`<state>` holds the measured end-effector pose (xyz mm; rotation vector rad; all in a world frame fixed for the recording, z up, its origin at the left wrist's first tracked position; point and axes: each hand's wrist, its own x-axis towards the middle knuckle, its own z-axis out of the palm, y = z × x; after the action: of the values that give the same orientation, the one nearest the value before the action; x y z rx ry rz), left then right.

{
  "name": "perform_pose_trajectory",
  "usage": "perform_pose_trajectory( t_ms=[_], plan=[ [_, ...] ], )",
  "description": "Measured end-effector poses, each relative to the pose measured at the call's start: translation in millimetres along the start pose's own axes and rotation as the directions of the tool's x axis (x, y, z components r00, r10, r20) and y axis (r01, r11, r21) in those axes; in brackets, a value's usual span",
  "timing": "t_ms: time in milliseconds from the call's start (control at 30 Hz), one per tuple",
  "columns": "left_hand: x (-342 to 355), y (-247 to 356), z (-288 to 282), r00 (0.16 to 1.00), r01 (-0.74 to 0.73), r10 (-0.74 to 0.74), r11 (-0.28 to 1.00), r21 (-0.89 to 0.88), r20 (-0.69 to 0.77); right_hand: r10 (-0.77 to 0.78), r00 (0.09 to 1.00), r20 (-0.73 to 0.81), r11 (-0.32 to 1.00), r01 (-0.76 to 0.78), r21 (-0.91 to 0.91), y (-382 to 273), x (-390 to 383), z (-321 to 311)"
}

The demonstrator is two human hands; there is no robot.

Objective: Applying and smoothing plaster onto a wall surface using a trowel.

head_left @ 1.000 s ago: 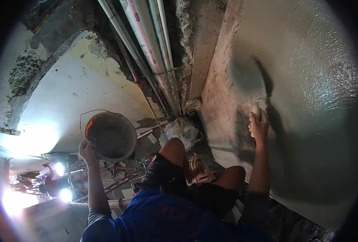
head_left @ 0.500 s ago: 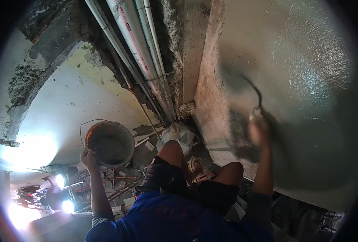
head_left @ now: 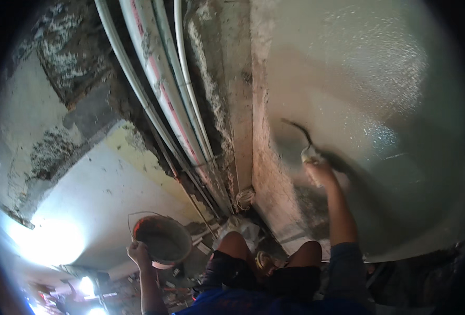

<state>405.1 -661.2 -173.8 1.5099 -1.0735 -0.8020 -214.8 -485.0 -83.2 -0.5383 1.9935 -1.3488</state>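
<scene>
Trowel (head_left: pixel 296 126) just right of centre in the head view, blade turned nearly edge-on, a thin dark curve in front of the glossy grey-green wall (head_left: pixel 416 199); whether it touches, I cannot tell! Right hand (head_left: pixel 319 173) has it, fingers closed around the pale handle, forearm rising from the lower right, a long shadow on the wall beside it.

Over to the lower left, and it's the bucket (head_left: pixel 170 242), mouth tilted toward the camera, grey inside with an orange-red patch along the upper left of its inner wall. Left hand (head_left: pixel 139 253) is curled tight at its left edge, where the wire handle (head_left: pixel 147 213) comes down; the exact finger hold is too small to make out.

Between the hands, at bottom centre, two bent knees (head_left: pixel 235 245) and a whitish plastic bag (head_left: pixel 249 231). Coiled cord (head_left: pixel 245 198) sits just above, and pale pipes (head_left: pixel 161 89) slant down from the top edge, left of centre. Bright lights (head_left: pixel 87 286) glare at far lower left!
</scene>
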Motion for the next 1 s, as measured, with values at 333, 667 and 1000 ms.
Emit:
perform_pose_trajectory(
  t_ms=[333,667,1000],
  plan=[
    [-1,52,49,0.966,-0.22,0.196,0.965,0.14,0.169,-0.536,0.843,0.043,0.705,0.475,-0.527,-57,-135,-2],
    [-50,164,123,0.815,-0.457,0.466,0.882,-0.11,0.345,-0.653,0.618,0.437,-0.044,0.545,-0.837,-8,-130,124],
    [-120,224,155,0.463,-0.739,0.789,0.595,-0.316,0.403,-0.466,0.741,0.483,0.046,0.566,-0.823,4,-176,92]
  ],
)
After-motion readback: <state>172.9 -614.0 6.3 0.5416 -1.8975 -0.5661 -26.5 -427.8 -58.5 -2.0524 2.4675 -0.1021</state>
